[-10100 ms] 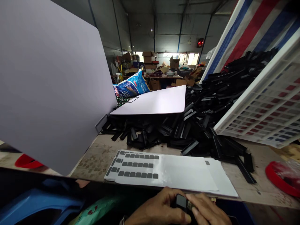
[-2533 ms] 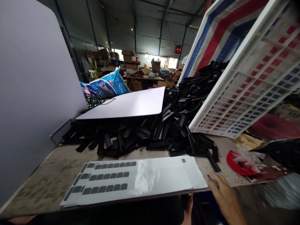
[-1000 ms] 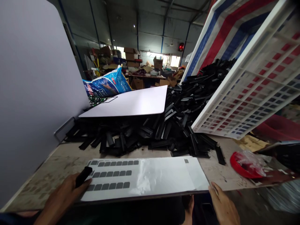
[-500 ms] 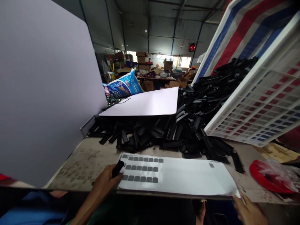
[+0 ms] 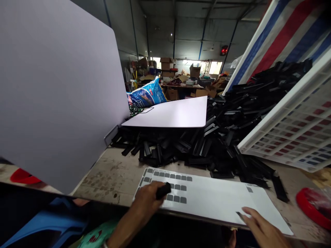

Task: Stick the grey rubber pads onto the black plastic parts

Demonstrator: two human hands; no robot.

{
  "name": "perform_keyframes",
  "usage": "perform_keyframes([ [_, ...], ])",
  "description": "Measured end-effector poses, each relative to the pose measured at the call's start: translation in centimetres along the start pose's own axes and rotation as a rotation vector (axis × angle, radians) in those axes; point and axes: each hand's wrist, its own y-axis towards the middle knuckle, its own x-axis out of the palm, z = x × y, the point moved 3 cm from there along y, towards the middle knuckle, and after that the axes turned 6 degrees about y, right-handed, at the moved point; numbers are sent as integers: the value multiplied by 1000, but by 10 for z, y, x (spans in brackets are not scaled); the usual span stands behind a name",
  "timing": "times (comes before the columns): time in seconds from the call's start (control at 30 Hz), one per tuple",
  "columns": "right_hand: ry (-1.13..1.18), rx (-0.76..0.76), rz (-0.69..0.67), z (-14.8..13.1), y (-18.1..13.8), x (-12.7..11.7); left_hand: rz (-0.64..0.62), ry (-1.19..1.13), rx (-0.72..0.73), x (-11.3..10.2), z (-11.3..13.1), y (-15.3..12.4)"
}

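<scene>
My left hand is closed around a short black plastic piece, which sticks out past the fingers over the sheet. Under it lies a white backing sheet at the table's front edge, with rows of grey rounded stickers on its left part. One lone grey sticker is near the sheet's right end. Over the lower right of the sheet, my right hand pinches a small dark grey sticker at its fingertips. Part of the left rows is hidden behind my left hand.
Black plastic pieces are heaped behind the sheet and spill from a tilted white crate at right. A white panel lies over the heap; another large panel stands left. A red dish sits at far right.
My left hand has moved right over the sticker rows with the black piece. My right hand has lifted from the sheet's right corner and moved left, now with a grey sticker showing. The view has shifted left.
</scene>
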Motion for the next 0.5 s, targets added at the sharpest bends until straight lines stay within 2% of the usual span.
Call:
perform_keyframes([
  [0.07, -54, -41, -136, -39, 13, 18, -98, -1, 114, 24, 22, 5],
  [0.2, -134, -156, -116, -97, 35, 49, -229, 113, 223, 58, 50, 22],
  [0.37, -261, -285, -64, -126, 61, 74, -366, 275, 314, 66, 67, 46],
  [0.5, -284, -404, -109, -141, 69, 84, -389, 296, 340, 66, 67, 48],
])
